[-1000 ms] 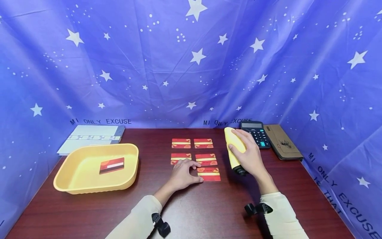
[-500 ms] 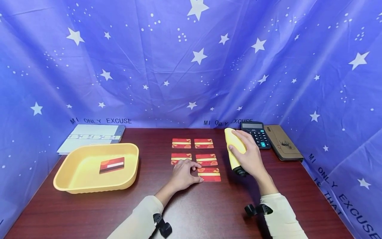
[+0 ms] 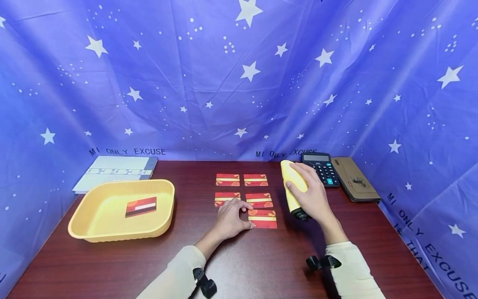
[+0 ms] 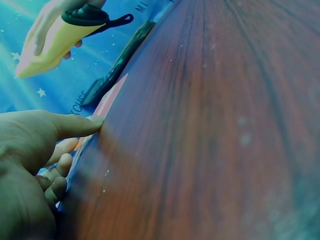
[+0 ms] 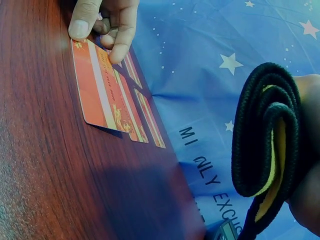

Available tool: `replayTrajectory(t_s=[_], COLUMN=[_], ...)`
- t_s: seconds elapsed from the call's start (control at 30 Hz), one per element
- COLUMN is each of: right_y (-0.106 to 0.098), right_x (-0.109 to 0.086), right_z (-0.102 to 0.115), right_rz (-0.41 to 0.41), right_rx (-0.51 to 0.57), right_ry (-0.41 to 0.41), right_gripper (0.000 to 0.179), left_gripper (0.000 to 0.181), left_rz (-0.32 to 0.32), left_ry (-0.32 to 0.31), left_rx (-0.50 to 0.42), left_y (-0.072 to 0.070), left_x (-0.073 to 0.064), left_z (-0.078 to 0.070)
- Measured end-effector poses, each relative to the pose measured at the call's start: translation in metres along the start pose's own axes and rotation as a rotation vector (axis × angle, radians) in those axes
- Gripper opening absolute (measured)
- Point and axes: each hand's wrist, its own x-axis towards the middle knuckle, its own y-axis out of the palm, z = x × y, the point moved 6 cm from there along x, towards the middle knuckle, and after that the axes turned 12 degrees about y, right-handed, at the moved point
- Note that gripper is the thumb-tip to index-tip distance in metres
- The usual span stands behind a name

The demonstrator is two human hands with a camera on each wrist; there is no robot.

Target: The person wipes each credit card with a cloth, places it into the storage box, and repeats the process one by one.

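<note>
My left hand (image 3: 231, 219) holds the left end of the nearest red-and-gold card (image 3: 263, 220), thumb at its near corner and a finger at its far corner. From the right wrist, that card (image 5: 97, 90) looks slightly raised, with shadow under its edge. Several more such cards lie flat just beyond, including one at the back left (image 3: 227, 180) and one at the back right (image 3: 255, 180). My right hand (image 3: 311, 193) grips a folded yellow cloth (image 3: 293, 182) above the table, right of the cards. The cloth's rolled black hem (image 5: 265, 135) shows close up.
A yellow plastic basin (image 3: 108, 237) stands at left, with a red card (image 3: 140, 207) inside. Behind it lies a pale notebook (image 3: 112, 166). At back right are a black calculator (image 3: 325, 171) and a brown wallet-like case (image 3: 354, 180). A blue starry curtain encloses the table.
</note>
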Motion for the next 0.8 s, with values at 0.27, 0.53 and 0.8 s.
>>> replayTrajectory(t_s=[0.27,0.53,0.8], right_y=[0.0,0.0,0.002], right_x=[0.0,0.0,0.0], right_z=[0.001,0.004,0.007], right_rz=[0.001,0.006,0.004], right_rx=[0.001,0.011,0.009], right_ry=[-0.003,-0.001,-0.008], right_gripper=[0.058,0.058,0.058], left_gripper=[0.045,0.046,0.041], left_rz=[-0.025,-0.044,-0.081], left_ry=[-0.009,-0.028,-0.056], left_rx=[-0.04,-0.151,-0.446], left_y=[0.0,-0.002,-0.017], left_x=[0.0,-0.001,-0.002], left_z=[0.0,0.001,0.008])
